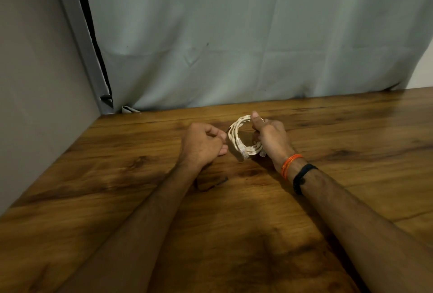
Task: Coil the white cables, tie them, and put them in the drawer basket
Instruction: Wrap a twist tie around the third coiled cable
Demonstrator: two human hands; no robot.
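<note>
Forearms cross desk [140, 199] toward far edge. Right hand [269, 135] grips upright cable coil [243, 138]; left hand [201, 142], curled, apparently empty, just left of it.

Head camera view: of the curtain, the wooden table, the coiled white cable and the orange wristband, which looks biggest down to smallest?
1. and 2. wooden table and curtain: both run out of frame and look alike in size, so no ranking.
3. coiled white cable, gripped in the right hand.
4. orange wristband.
</note>
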